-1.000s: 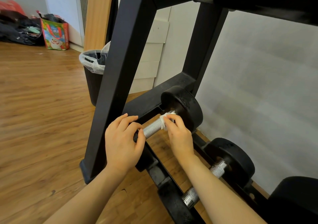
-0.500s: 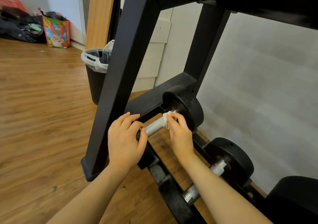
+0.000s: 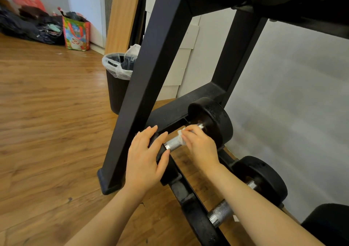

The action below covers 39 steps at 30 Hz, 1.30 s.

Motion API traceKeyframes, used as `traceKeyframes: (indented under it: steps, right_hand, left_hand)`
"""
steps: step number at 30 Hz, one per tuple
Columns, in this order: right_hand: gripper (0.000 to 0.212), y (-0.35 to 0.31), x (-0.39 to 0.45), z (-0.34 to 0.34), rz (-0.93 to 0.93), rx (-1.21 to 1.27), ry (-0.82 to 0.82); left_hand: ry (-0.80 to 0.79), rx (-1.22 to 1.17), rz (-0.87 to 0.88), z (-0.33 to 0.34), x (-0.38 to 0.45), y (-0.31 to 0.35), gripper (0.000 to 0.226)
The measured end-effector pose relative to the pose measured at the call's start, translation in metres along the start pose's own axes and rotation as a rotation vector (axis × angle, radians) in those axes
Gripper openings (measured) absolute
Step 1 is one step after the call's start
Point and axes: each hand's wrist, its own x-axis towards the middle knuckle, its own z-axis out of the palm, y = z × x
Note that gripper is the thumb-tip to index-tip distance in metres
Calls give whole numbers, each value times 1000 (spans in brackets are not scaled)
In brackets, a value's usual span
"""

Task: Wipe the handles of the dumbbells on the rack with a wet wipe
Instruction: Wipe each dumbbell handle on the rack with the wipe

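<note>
The right hand [image 3: 200, 145] pinches a wet wipe [image 3: 180, 133] around the dumbbell handle [image 3: 173, 143]. The left hand [image 3: 146, 160] rests flat on the near weight at its nine o'clock.

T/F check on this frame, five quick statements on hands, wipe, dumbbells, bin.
1. The right hand presses the wet wipe on the dumbbell handle. True.
2. The left hand holds the wipe. False: it rests on the near weight, fingers straight.
3. The second dumbbell lies on the floor. False: it sits on the rack.
4. The bin has a plastic liner. True.
5. The wipe is blue. False: white.
</note>
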Motion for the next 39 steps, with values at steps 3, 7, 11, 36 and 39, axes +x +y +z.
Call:
traceKeyframes:
  steps: [3,7,11,36,39]
  right_hand:
    - [27,6,2,1,168,6,108]
    - [36,-5,-7,10,61,78,48]
    - [29,5,0,6,128,44,74]
    - [31,-12,-9,12,23,150,-98]
    - [33,0,-9,10,91,143,-22]
  left_hand:
    - [-11,-9,-9,1,0,-1,49]
    - [4,-15,-7,1,-1,-1,49]
    - [15,-17,5,1,0,-1,49]
    - [-25,-30,50,1,-8,-15,51]
    - [-35,-22,54,0,-7,-17,51]
